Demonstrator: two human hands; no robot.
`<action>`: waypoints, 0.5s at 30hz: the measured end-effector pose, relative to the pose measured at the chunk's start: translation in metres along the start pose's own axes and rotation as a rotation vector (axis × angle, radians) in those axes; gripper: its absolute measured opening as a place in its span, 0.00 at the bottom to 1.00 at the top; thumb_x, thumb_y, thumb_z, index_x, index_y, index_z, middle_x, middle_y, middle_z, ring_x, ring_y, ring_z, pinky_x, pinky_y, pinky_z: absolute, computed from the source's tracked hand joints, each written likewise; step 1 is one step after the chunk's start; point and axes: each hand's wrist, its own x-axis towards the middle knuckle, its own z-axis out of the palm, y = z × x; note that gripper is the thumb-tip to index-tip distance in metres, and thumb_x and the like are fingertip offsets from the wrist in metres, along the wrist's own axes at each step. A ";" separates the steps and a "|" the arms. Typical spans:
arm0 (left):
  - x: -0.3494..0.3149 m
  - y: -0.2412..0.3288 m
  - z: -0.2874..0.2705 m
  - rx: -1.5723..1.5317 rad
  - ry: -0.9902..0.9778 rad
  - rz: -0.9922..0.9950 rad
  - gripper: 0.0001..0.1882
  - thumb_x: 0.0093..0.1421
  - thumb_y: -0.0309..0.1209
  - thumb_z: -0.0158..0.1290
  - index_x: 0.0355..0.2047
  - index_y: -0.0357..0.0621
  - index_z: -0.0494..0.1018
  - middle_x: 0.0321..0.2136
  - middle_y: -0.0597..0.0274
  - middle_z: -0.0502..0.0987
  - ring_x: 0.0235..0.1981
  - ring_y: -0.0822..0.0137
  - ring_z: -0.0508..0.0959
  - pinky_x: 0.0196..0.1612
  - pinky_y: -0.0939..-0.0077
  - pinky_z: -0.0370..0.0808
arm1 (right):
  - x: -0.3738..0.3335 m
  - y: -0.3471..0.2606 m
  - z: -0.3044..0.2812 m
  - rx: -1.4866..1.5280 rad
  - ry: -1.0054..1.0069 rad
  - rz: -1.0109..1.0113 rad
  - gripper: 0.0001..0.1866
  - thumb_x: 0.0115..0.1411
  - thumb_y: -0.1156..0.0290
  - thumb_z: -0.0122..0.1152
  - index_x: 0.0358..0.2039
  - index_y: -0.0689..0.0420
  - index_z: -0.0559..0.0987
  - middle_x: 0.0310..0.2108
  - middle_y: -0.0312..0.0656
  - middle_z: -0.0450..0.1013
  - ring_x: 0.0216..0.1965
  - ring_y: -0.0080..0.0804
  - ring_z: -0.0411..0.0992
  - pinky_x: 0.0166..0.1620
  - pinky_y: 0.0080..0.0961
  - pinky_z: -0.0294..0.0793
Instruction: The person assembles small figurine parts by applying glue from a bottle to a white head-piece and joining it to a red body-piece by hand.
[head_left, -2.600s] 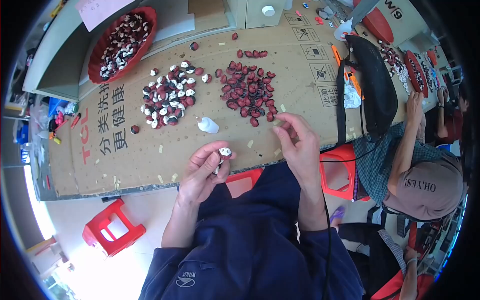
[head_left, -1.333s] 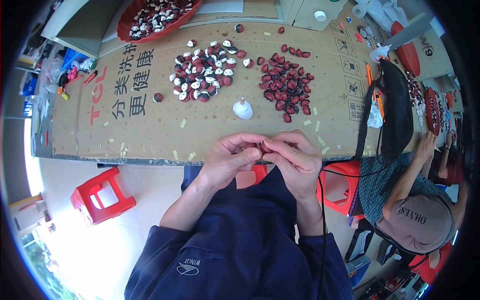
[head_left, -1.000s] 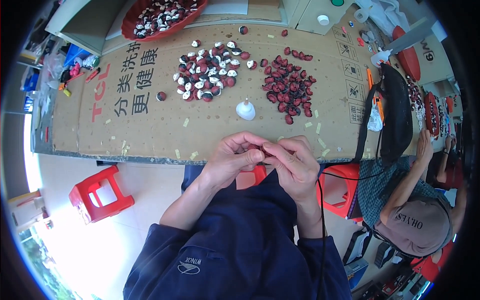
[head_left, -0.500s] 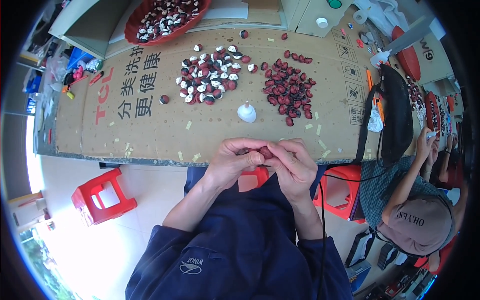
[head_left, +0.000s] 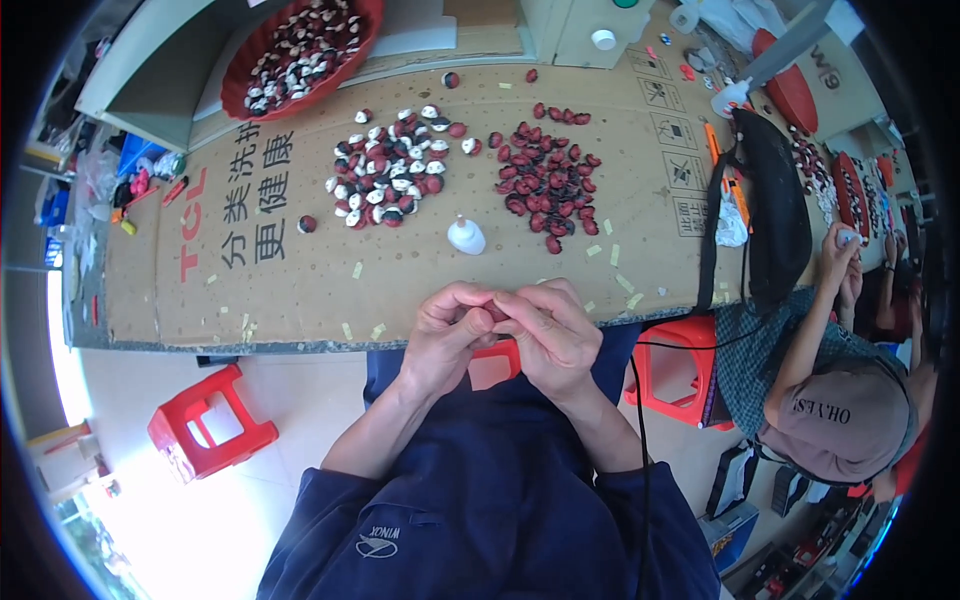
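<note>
My left hand (head_left: pixel 447 338) and my right hand (head_left: pixel 552 336) meet just off the table's near edge. Between their pinched fingertips is a small dark red piece (head_left: pixel 495 311), mostly covered by the fingers. Beyond them, a white squeeze bottle (head_left: pixel 466 236) with a thin tip stands on the cardboard. To its right lies a pile of small dark red and black shell-like pieces (head_left: pixel 545 175). On the left is a cluster of small rounded red, black and white pieces (head_left: pixel 385 170).
Flat cardboard (head_left: pixel 420 285) covers the table. A red basin (head_left: pixel 370 35) of similar pieces stands at the far left. A black bag (head_left: pixel 775 210) and orange cutters (head_left: pixel 735 190) lie right. Red stools (head_left: pixel 210 425) stand below. A person in a cap (head_left: pixel 845 420) works at right.
The table and everything on it have shifted left in view. My hands remain together, and the fingers now cover more of the red piece.
</note>
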 end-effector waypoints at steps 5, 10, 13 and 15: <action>0.000 0.002 -0.001 0.011 0.012 -0.027 0.07 0.56 0.29 0.50 0.36 0.47 0.71 0.27 0.65 0.73 0.22 0.79 0.64 0.25 0.86 0.61 | 0.000 0.000 -0.002 0.019 0.000 0.006 0.16 0.38 0.83 0.61 0.33 0.62 0.78 0.25 0.40 0.70 0.25 0.30 0.66 0.26 0.21 0.66; 0.002 0.004 0.002 0.051 0.007 -0.061 0.07 0.57 0.29 0.49 0.36 0.46 0.71 0.27 0.65 0.73 0.22 0.79 0.64 0.24 0.86 0.59 | -0.003 -0.001 -0.002 -0.005 0.052 0.007 0.16 0.38 0.84 0.60 0.33 0.62 0.78 0.25 0.39 0.70 0.25 0.30 0.66 0.26 0.21 0.66; 0.003 0.005 0.006 0.050 0.019 -0.060 0.07 0.58 0.30 0.48 0.36 0.45 0.71 0.27 0.66 0.72 0.21 0.79 0.63 0.23 0.86 0.58 | -0.004 -0.002 0.002 -0.019 0.070 0.043 0.17 0.39 0.85 0.58 0.34 0.62 0.77 0.26 0.39 0.70 0.26 0.31 0.66 0.27 0.21 0.67; 0.004 0.006 0.007 0.050 0.027 -0.067 0.07 0.58 0.31 0.47 0.35 0.44 0.71 0.27 0.66 0.72 0.21 0.79 0.63 0.23 0.86 0.58 | -0.004 -0.003 0.002 -0.026 0.069 0.067 0.18 0.40 0.86 0.57 0.35 0.62 0.77 0.27 0.39 0.69 0.27 0.31 0.67 0.28 0.22 0.67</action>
